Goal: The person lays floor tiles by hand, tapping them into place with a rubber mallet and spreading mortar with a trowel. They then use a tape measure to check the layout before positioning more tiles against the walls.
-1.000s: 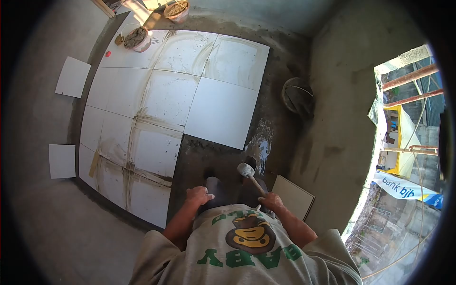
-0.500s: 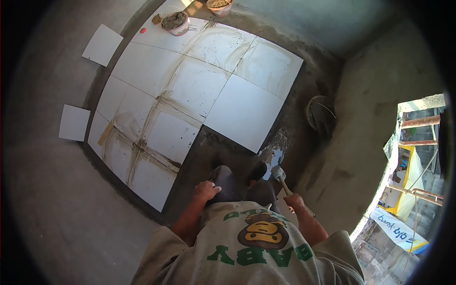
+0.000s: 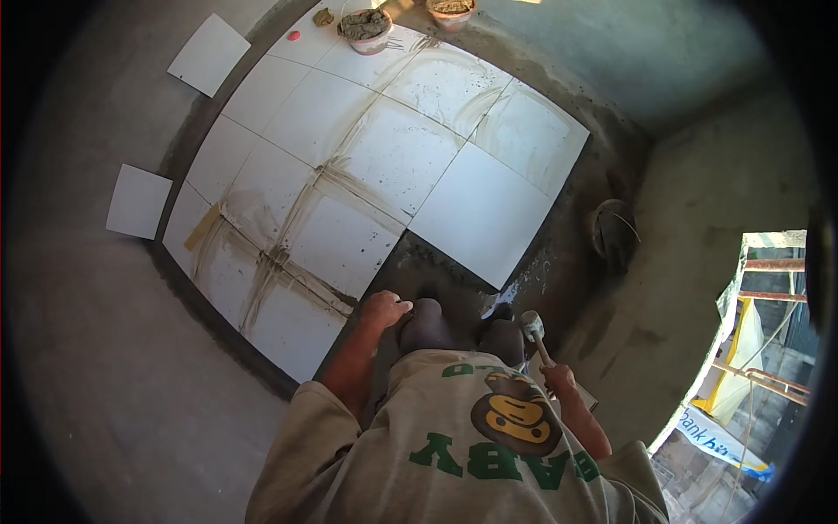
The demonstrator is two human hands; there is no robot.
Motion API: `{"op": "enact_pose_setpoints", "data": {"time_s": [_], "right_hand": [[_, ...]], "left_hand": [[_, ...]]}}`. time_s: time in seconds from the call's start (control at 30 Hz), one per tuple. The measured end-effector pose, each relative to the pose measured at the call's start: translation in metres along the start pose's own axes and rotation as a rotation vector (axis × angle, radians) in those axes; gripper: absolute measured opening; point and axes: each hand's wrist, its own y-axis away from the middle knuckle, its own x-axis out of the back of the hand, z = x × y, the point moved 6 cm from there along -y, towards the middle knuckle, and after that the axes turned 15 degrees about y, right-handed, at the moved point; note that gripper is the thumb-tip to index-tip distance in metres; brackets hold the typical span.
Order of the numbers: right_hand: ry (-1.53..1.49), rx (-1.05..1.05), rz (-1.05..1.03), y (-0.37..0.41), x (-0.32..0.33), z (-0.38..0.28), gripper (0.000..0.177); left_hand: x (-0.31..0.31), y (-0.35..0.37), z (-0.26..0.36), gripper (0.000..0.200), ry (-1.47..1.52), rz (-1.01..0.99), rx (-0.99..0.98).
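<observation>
My right hand (image 3: 559, 382) is wrapped around the wooden handle of a mallet (image 3: 533, 327), whose pale, dirty head points forward beside my right knee. My left hand (image 3: 384, 308) is beside my left knee, near the edge of a laid tile (image 3: 301, 323). Its fingers are curled, and what they hold, if anything, is hidden. Ahead lies a clean white tile (image 3: 484, 214), its near corner by the wet dark floor (image 3: 445, 271). Other white floor tiles (image 3: 349, 231) around it carry grey mortar smears along their joints.
Two buckets of mortar (image 3: 365, 33) (image 3: 451, 12) stand at the far side. A red round object (image 3: 294, 36) lies on the tiles. Loose tiles (image 3: 209, 54) (image 3: 138, 201) rest at the left. A dark round container (image 3: 615, 231) sits near the right wall, beside a window opening (image 3: 742, 349).
My view has shifted, so the tiles appear farther right. My left hand has moved forward from my leg. The mallet stays in my right hand.
</observation>
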Motion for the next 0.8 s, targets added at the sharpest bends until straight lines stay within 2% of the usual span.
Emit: {"op": "enact_pose_setpoints", "data": {"time_s": [0.03, 0.1, 0.17, 0.23, 0.37, 0.43, 0.57, 0.67, 0.8], "right_hand": [[0.009, -0.005, -0.003, 0.009, 0.001, -0.010, 0.037], [0.071, 0.129, 0.049, 0.028, 0.005, -0.035, 0.038], [0.188, 0.165, 0.107, 0.042, 0.005, -0.048, 0.040], [0.345, 0.280, 0.258, 0.067, 0.014, -0.073, 0.042], [0.339, 0.305, 0.262, 0.071, 0.013, -0.085, 0.041], [0.464, 0.328, 0.359, 0.061, 0.010, -0.089, 0.043], [0.493, 0.296, 0.357, 0.061, 0.006, -0.091, 0.043], [0.460, 0.229, 0.302, 0.069, 0.006, -0.088, 0.043], [0.483, 0.205, 0.324, 0.066, 0.008, -0.076, 0.044]], "left_hand": [[0.008, -0.003, -0.014, 0.056, 0.024, 0.043, 0.005], [0.012, -0.009, -0.046, 0.057, 0.060, 0.078, 0.013], [0.009, -0.016, -0.084, 0.059, 0.134, 0.106, 0.101], [0.002, -0.012, -0.107, 0.059, 0.156, 0.107, 0.126], [-0.029, -0.015, -0.144, 0.057, 0.125, 0.037, 0.159], [-0.044, -0.012, -0.154, 0.057, 0.182, 0.022, 0.177], [-0.037, -0.002, -0.144, 0.058, 0.216, 0.007, 0.153], [-0.040, -0.026, -0.162, 0.058, 0.293, 0.020, 0.147], [-0.006, -0.041, -0.151, 0.058, 0.272, 0.097, 0.072]]}}
